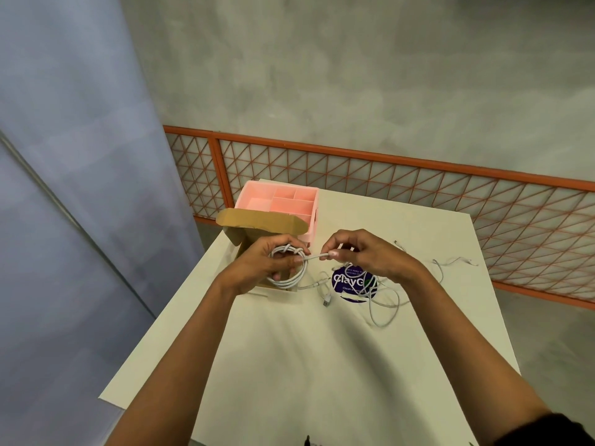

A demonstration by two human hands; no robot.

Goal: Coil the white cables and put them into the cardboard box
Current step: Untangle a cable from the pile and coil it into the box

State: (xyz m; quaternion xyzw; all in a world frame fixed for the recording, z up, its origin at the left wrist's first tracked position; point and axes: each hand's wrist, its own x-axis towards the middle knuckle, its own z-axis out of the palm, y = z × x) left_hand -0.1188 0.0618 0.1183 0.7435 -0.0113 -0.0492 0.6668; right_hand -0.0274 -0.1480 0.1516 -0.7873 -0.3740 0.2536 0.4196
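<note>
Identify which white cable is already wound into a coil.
The coiled cable, held in the left hand over the cardboard box. The right hand pinches its free end. The loose cables lie sprawled on the table.

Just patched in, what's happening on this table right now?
A person is winding a white cable coil: the left hand grips the loops above the open brown cardboard box, and the right hand pinches the cable's free end. More loose white cables lie tangled on the white table, over a round purple sticker. A pink divided plastic organizer sits behind the box.
</note>
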